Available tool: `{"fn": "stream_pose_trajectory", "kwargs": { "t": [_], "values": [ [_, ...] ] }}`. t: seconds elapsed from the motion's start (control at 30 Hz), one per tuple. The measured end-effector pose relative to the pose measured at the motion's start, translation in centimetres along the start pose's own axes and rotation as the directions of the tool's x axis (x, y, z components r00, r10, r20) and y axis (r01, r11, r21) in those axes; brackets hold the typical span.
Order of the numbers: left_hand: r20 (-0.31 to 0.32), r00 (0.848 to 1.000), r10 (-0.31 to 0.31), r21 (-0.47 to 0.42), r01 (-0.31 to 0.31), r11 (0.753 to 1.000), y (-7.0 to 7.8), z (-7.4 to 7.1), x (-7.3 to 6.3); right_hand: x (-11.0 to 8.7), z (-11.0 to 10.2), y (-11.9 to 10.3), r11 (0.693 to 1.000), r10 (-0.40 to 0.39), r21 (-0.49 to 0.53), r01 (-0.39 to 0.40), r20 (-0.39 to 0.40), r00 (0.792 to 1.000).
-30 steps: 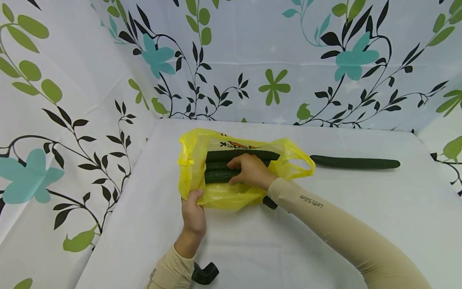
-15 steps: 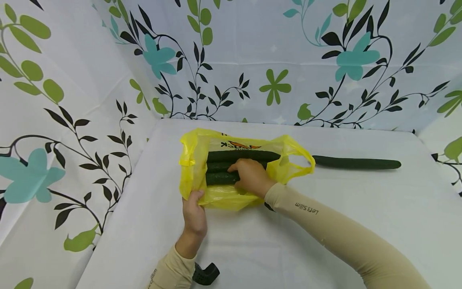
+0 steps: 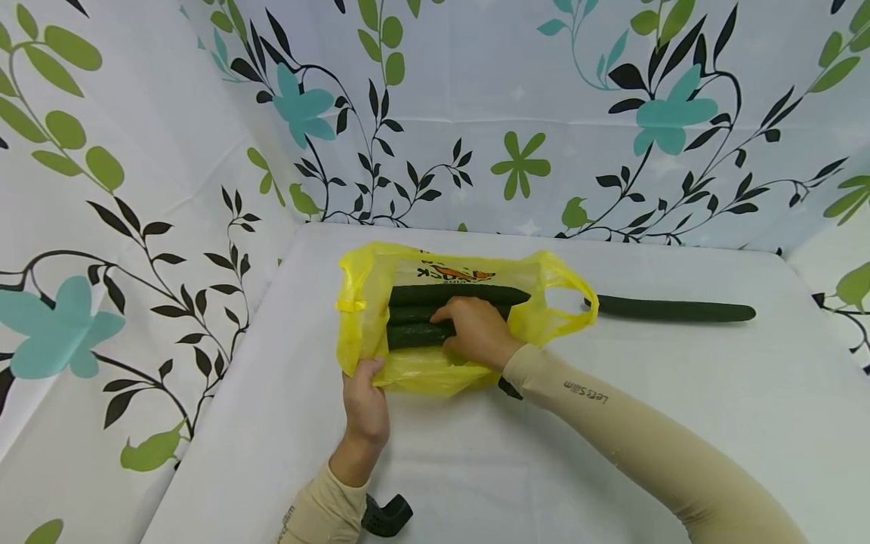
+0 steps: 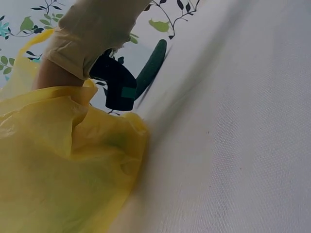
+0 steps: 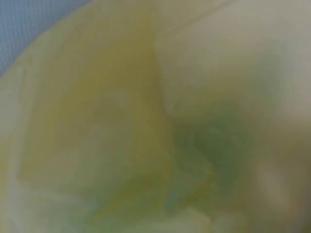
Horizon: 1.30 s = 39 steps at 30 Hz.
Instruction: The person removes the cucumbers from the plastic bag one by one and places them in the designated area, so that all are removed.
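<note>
A yellow plastic bag (image 3: 421, 378) lies on its side on the white table, its mouth facing me. Three dark green cucumbers (image 3: 448, 295) are stacked lengthwise inside it. My left hand (image 3: 367, 412) pinches the bag's lower left edge between thumb and fingers. Reaching into the bag's mouth, my right hand (image 3: 479, 332) has curled fingers around the lowest cucumber (image 3: 416, 336); the fingertips are partly hidden. In the left wrist view the bag (image 4: 73, 165) fills the lower left. The right wrist view is blurred, with the bag's film (image 5: 131, 97) covering nearly everything.
Another cucumber (image 3: 680, 310) lies on the table (image 3: 612, 453) right of the bag, its left tip beside the bag's handle loop (image 3: 578, 325). Black wrist devices (image 3: 387, 515) sit under both sleeves. Leaf-patterned cloth (image 3: 435, 106) stands behind and at the sides.
My right hand has shifted slightly lower within the bag and its fingers have closed further over the cucumbers. The left hand keeps its hold on the bag's edge.
</note>
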<state>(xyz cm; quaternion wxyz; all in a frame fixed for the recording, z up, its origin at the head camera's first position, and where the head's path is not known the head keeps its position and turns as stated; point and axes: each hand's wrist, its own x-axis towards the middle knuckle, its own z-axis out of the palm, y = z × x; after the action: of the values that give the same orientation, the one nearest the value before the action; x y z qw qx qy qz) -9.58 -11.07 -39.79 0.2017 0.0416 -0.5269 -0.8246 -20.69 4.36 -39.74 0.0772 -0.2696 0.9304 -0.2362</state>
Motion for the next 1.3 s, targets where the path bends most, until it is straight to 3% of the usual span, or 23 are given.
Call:
{"fn": "stream_pose_trajectory", "kwargs": {
  "t": [0.5, 0.87, 1.07, 1.3],
  "values": [
    [-0.046, 0.997, 0.058, -0.015, -0.059, 0.998, 0.2, 0.0, -0.1, -0.9, -2.9, 0.9, 0.992, -0.011, 0.128, 0.015, -0.031, 0.999],
    [-0.074, 0.992, 0.105, -0.104, -0.112, 0.988, 0.4, 0.3, -0.2, -3.0, -4.8, 1.6, 0.94, -0.025, 0.336, 0.059, -0.104, 0.994],
    [-0.082, 0.99, 0.112, -0.108, -0.12, 0.987, 0.5, 0.4, -0.1, -4.1, -6.3, 1.0, 0.882, -0.044, 0.46, 0.103, -0.139, 0.989],
    [-0.055, 0.99, 0.127, -0.102, -0.132, 0.986, 0.4, 0.3, -0.1, -4.9, -8.4, -0.2, 0.751, -0.058, 0.642, 0.155, -0.17, 0.984]
  ]
}}
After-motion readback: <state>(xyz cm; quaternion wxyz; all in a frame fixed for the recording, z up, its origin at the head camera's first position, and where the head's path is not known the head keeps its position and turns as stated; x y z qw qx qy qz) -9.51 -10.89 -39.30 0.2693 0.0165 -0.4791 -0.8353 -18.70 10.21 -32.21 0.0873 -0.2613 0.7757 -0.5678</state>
